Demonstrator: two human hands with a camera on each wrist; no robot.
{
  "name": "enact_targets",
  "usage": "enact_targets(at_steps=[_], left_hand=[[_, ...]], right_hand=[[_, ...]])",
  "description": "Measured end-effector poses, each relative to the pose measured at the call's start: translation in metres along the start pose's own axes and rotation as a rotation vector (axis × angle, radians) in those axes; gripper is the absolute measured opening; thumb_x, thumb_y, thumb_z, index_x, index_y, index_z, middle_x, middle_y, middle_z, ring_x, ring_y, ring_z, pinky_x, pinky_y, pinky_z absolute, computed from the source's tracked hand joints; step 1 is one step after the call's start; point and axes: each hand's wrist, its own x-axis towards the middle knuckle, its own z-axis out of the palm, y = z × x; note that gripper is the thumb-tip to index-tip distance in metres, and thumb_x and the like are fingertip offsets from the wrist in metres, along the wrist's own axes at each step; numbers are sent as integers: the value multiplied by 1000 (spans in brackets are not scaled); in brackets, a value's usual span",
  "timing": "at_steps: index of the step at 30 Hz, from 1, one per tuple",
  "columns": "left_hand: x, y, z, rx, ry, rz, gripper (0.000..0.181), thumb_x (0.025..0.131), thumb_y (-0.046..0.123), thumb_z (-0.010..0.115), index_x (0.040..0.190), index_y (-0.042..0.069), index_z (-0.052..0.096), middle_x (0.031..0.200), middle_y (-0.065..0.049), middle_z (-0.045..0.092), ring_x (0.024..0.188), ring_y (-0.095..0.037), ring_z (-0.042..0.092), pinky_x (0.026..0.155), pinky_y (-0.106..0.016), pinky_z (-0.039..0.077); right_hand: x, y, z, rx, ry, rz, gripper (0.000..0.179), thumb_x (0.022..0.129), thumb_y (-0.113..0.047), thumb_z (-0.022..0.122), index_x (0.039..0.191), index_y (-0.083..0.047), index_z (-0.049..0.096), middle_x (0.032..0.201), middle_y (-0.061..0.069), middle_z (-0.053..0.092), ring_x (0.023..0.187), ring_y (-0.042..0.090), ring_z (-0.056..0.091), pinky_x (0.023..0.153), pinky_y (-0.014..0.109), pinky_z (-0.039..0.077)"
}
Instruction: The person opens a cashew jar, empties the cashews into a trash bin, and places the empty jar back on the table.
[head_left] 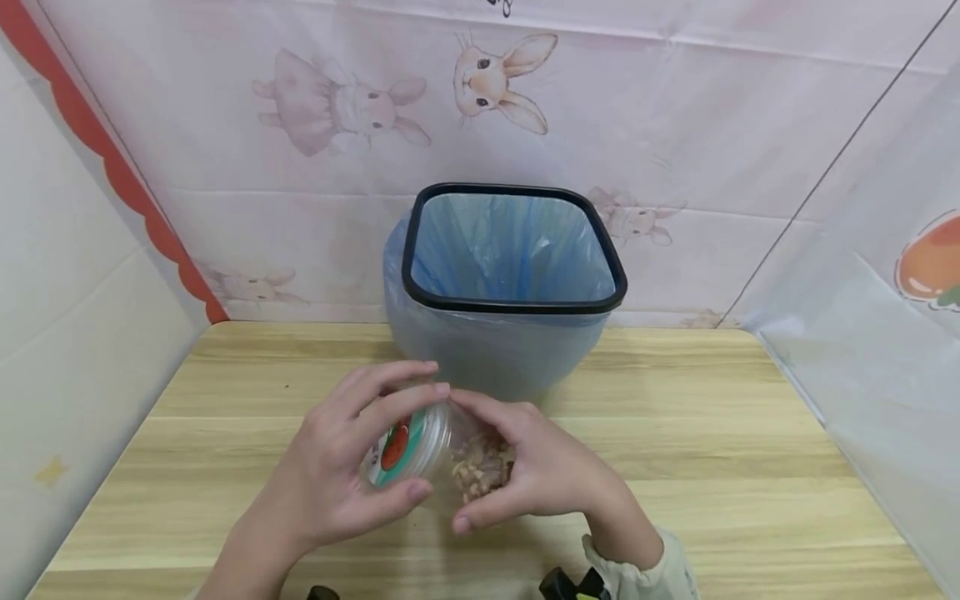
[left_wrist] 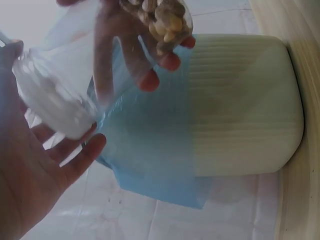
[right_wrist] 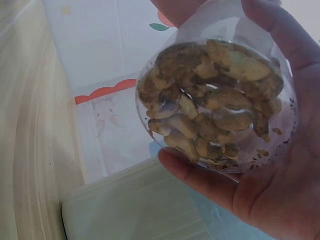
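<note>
A clear plastic jar [head_left: 465, 423] lies on its side in the air above the table, part full of brown nut-like pieces [right_wrist: 205, 110]. My right hand [head_left: 551, 467] grips the jar around its base end, its fingers curled about the wall. At the other end, my left hand [head_left: 330, 462] holds the lid [head_left: 431, 446] between thumb and fingers. A green and red label [head_left: 397, 446] shows on the lid. In the left wrist view, the lid end [left_wrist: 57, 102] sits inside the curve of the left fingers, and the jar's contents are toward the right hand.
Just beyond the hands stands a pale ribbed bin [left_wrist: 245, 105] with a black rim [head_left: 517, 307], lined with a blue plastic bag [head_left: 480, 342]. It stands on the wooden table [head_left: 712, 433] near the printed back wall. Black items [head_left: 573, 585] poke in at the bottom edge.
</note>
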Motion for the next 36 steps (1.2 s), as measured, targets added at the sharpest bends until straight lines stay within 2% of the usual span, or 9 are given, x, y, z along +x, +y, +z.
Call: enact_targets(at_steps=[6,11,16,19,24,29,36], left_hand=[[6,-2,-2,-81,-31,114,54,94,50,62,131,12,63,130,-13,61,115,-28,58,100,-28,46],[8,-4,-2,-76,-21,142,48,95,46,61,128,10,65,124,-13,63,109,-25,60,92,-26,48],[9,-5,0,-55,11,158,47,95,45,62,123,8,68,119,-13,65,104,-25,61,88,-27,50],[9,-4,1,-39,23,143,46,95,45,62,120,7,68,117,-12,66,103,-24,62,87,-26,50],[7,-3,2,-17,30,83,46,95,47,61,120,9,68,116,-10,67,102,-22,62,85,-24,51],[4,-1,2,-1,38,33,45,95,48,60,119,11,69,116,-8,67,101,-21,62,81,-22,52],[1,0,1,10,62,5,44,94,46,63,118,10,70,116,-9,67,101,-21,62,80,-21,50]], right_hand=[[-2,3,-4,38,-41,-40,100,67,-27,93,151,-25,38,128,-6,62,107,16,64,92,34,54],[0,4,-5,41,-49,-64,100,67,-27,93,151,-23,39,128,-5,62,107,17,64,93,36,54],[-1,3,-4,54,-37,-46,102,66,-23,94,151,-24,39,133,-5,60,112,16,62,95,36,53],[-2,2,-3,50,-19,-31,102,66,-24,94,151,-25,39,136,-6,59,114,16,62,97,37,52],[-1,0,-2,6,17,-18,103,65,-29,95,151,-27,40,141,-8,56,118,14,60,100,38,51],[-1,-2,0,-16,18,2,103,65,-32,94,152,-30,38,138,-9,57,115,12,60,98,38,52],[2,-3,2,-38,14,8,104,66,-33,94,152,-31,37,138,-10,57,114,12,61,97,36,52]])
